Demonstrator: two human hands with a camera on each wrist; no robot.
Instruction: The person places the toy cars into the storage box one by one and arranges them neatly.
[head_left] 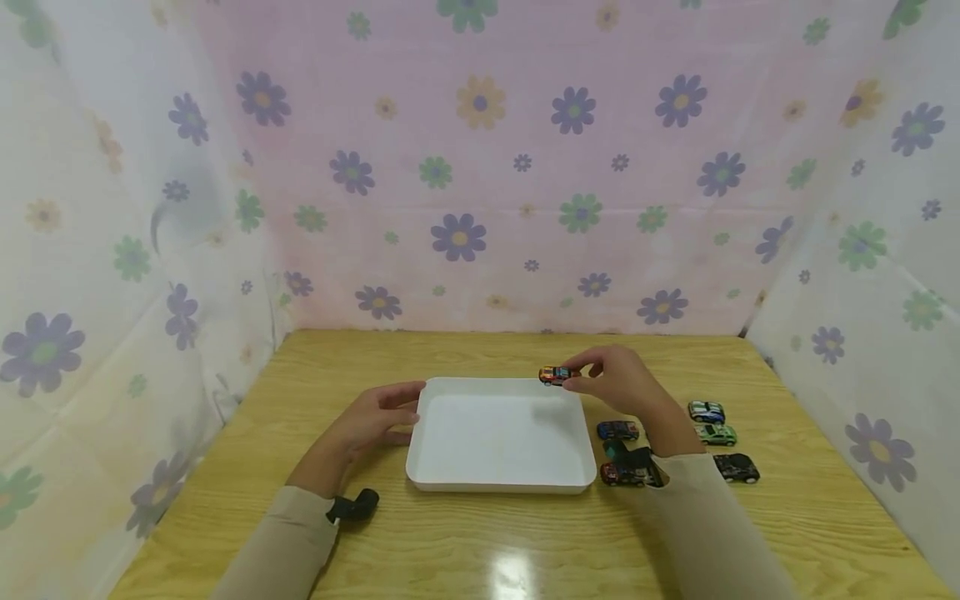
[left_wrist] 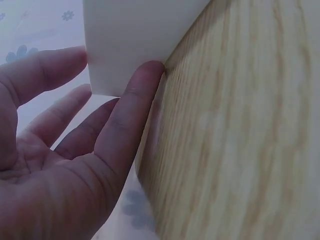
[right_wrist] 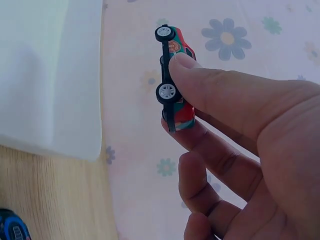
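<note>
The right hand point(head_left: 617, 382) pinches a red, multicoloured toy car point(head_left: 555, 376) between thumb and fingers, holding it up by the far right corner of a white tray point(head_left: 495, 437). The left hand point(head_left: 378, 421) has its fingers spread and extended, the tips touching the tray's outer left wall. The tray lies flat on the wood-grain desk point(head_left: 450, 550), between the two hands. Just right of it sit a dark blue car point(head_left: 617, 430) and, nearer the person, a dark red car point(head_left: 613, 473), partly hidden by the strapped wrist camera point(head_left: 637, 458). Beyond the right forearm stand a white-and-blue car point(head_left: 707, 411), a green car point(head_left: 717, 434) beside it, and a black car point(head_left: 738, 467). Flower-print cloth point(head_left: 517, 75) surrounds the desk's back and sides.
</note>
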